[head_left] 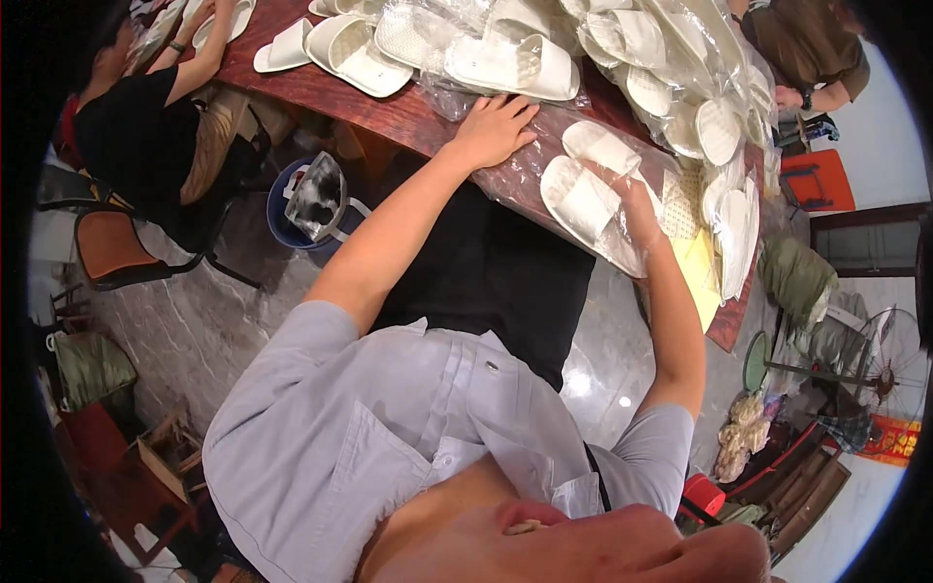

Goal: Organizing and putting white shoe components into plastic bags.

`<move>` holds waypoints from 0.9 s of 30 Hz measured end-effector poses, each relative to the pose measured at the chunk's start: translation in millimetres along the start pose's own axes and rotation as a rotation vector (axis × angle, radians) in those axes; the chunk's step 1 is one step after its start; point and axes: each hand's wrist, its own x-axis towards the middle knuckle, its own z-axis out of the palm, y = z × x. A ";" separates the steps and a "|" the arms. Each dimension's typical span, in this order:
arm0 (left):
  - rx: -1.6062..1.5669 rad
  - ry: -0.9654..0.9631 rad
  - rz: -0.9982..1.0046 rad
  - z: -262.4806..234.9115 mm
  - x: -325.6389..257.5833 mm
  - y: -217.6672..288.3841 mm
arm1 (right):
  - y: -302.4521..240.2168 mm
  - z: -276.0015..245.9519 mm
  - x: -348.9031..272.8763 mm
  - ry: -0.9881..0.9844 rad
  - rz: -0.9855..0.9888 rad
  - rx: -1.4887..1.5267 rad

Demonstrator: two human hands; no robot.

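Near edge of a dark red wood-grain tabletop (321, 98), running slantwise down toward its near right corner. Left hand (494, 131) palm down at the near edge, fingers spread loosely over clear plastic film (520, 180); nothing seen enclosed in that grip. Right hand (637, 209) farther along the same edge, toward the near right corner, at a pair of white slippers (581, 201); fingers reach in between the two, film across them, so cannot tell how tightly they close. The pair lies side by side within the film, at the near edge between the two hands, straps uppermost, toe ends toward the left hand. Just beyond the right wrist, a perforated cream sheet (683, 202) and a yellow sheet (696, 277), the latter reaching the near right corner. More white slippers stand on edge along the right edge, beside the yellow sheet. Large heap of bagged white slippers (671, 49) over the far right part of the tabletop; loose white slippers (358, 60) toward its left end, close to the near edge. Co-worker in a black top (136, 131) seated off the left end, arms on the table; another person in a brown top (812, 49) beyond the right edge. Blue bucket (284, 209) on the floor below the near edge, silvery plastic in its mouth.
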 end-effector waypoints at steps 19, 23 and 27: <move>-0.133 -0.325 0.100 -113.0 -5.3 10.5 | 10.8 -0.2 -22.8 0.181 -0.323 -0.533; 0.345 0.092 -0.006 -99.5 46.5 -29.0 | 14.4 -2.1 -20.8 0.194 -0.373 -0.756; 0.196 -0.078 -0.112 -70.0 85.5 -29.4 | 27.8 -11.1 -18.5 0.238 -0.471 -0.794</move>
